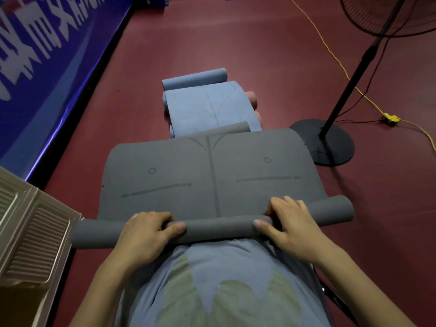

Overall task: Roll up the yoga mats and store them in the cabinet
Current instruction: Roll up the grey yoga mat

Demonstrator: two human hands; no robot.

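Head view. We record a grey yoga mat (212, 175) lying on the dark red floor (236, 43), its near end already wound into a tight cylinder (219, 228). The roll's long axis runs left to right across the frame; the flat, unrolled length extends straight away from the person, so we judge the coming move to be a push forward, away from the body.

The left hand (146, 234) and the right hand (290, 223) both grip the roll, fingers curled over its top and thumbs pressed along its near face. They sit either side of the mat's printed centre line, about equally near to it.

The grey mat appears matte, dense and foam-like, with embossed alignment lines and small circles. Its far end curls up slightly. Beyond it lies a blue mat (210, 107), partly unrolled, with a rolled end furthest away; a pink mat (252, 100) shows beneath its right edge.

At lower left stands a metal cabinet (30, 232) with louvred panels, nearer the left hand. A black fan stand (323, 145) and a yellow cable (342, 69) occupy the right.
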